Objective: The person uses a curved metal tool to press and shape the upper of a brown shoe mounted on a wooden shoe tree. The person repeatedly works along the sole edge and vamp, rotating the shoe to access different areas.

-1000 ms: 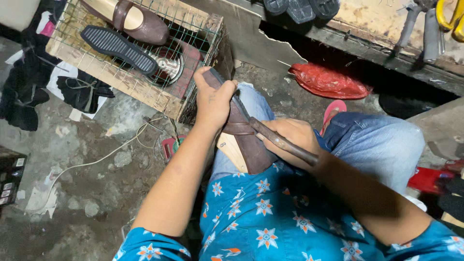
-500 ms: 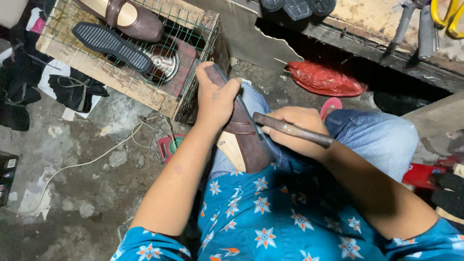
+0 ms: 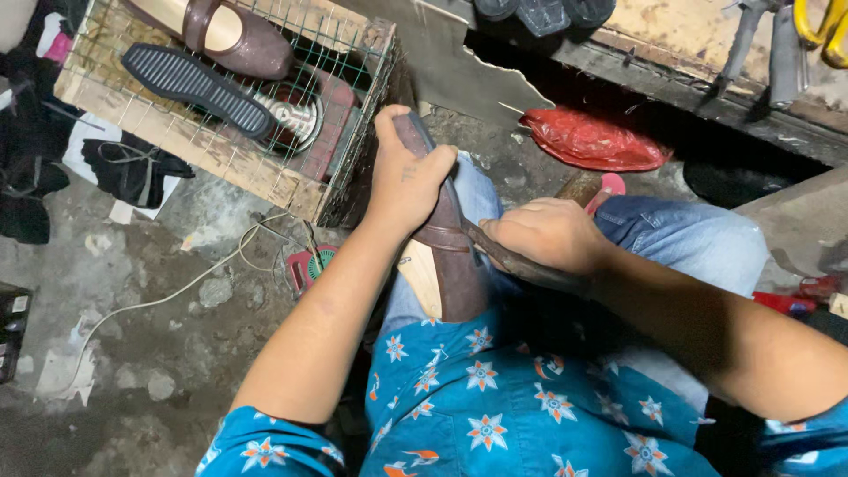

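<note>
A brown shoe [image 3: 455, 256] with a pale insole rests on my lap, toe pointing away from me. My left hand [image 3: 408, 172] is wrapped over the shoe's front part and presses it down. My right hand [image 3: 548, 234] grips a dark metal tool [image 3: 521, 262] whose tip lies against the shoe's side near the strap. A wooden handle end [image 3: 579, 187] shows just beyond my right hand. I am wearing jeans and a blue flowered shirt.
A wooden crate with wire mesh [image 3: 225, 168] stands at the upper left, holding a black sole [image 3: 190, 84], another brown shoe [image 3: 234, 40] and a heater. A red plastic bag [image 3: 592, 140] lies ahead. Cables [image 3: 177, 287] cross the concrete floor. Hand tools [image 3: 777, 44] lie on a bench.
My right hand and the metal tool have swung down and in, so the tool's tip now lies against the shoe's side. My left hand keeps its grip on the shoe.
</note>
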The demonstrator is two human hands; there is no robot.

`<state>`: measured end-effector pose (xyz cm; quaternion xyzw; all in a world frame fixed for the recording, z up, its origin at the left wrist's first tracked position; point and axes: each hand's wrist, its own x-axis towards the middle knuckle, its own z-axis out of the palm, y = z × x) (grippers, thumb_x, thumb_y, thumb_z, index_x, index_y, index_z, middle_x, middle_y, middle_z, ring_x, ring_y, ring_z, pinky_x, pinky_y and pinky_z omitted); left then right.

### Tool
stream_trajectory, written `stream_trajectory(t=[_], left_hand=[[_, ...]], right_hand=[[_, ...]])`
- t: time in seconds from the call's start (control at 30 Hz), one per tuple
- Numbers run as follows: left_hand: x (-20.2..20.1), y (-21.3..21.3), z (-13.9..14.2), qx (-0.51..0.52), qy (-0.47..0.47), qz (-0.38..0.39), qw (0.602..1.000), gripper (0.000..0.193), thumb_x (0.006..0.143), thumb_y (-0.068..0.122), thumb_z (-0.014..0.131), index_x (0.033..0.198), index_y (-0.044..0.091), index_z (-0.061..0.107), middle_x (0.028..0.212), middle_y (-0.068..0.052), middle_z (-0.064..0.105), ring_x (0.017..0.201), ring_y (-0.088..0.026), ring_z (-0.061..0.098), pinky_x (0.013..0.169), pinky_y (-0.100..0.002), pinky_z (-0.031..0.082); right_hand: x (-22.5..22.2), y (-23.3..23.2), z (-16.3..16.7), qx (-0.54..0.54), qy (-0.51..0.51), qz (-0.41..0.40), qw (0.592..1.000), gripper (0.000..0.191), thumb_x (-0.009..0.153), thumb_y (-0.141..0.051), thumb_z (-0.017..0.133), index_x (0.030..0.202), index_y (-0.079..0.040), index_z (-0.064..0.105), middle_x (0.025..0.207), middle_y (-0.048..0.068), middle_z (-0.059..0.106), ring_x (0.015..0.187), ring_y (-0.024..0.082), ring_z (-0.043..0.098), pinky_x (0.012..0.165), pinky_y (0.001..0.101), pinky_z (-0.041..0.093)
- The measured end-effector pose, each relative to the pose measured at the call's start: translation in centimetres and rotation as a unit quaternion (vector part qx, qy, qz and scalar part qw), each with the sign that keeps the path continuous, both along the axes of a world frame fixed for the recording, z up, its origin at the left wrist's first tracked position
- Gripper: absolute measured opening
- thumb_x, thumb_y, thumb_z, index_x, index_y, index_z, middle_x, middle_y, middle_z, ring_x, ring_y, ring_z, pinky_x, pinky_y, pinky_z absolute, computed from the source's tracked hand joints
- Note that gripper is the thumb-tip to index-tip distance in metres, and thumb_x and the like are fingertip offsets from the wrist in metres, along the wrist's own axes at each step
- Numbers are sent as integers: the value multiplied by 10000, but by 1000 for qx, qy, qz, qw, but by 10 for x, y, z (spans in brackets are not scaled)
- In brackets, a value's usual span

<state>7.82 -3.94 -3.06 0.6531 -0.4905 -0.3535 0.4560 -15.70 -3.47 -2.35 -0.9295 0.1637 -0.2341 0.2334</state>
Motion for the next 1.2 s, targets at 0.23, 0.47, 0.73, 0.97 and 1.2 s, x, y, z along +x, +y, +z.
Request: stream_trajectory(t=[0.23, 0.47, 0.73, 0.97, 1.2], left_hand=[[-7, -1, 7, -15, -66, -13, 998, 737, 806, 280, 744, 1394, 58, 360, 1117, -248, 656, 1036, -372, 680, 942, -438, 521], [-15, -2, 9, 47, -127, 9, 991, 755, 792, 295, 746, 1398, 64, 360, 1107, -258, 650, 1008, -391, 658, 904, -452, 507], [-5, 8, 1, -16, -38, 18, 999, 740, 792, 292, 779, 1361, 46, 375, 1066, -181, 639, 953, -283, 649, 869, -395, 533], [-8, 13, 5, 4, 14, 19, 1000, 742, 782, 283, 781, 1361, 64, 371, 1035, -135, 649, 931, -226, 635, 855, -358, 534], [-16, 19, 21, 95, 89, 64, 989, 752, 802, 443, 755, 1364, 106, 387, 1097, -150, 646, 967, -219, 650, 844, -347, 543]], right_hand=[[-2, -6, 12, -135, 92, 52, 985, 355, 824, -205, 635, 1146, -56, 641, 788, 26, 633, 728, 249, 676, 595, 400, 509], [13, 3, 37, -130, 160, 38, 978, 259, 798, -254, 657, 985, -76, 647, 774, 46, 654, 713, 273, 678, 624, 414, 533], [3, 30, 23, 202, -123, -206, 950, 200, 846, -251, 812, 928, -82, 743, 848, 73, 739, 746, 179, 712, 656, 315, 540], [-7, 53, -10, 425, -100, -336, 835, 199, 810, -237, 828, 892, -81, 735, 781, 12, 714, 692, 91, 645, 624, 277, 532], [-6, 63, -13, 379, -117, -284, 873, 214, 829, -238, 819, 914, -72, 713, 864, 39, 754, 800, 125, 698, 714, 296, 559]])
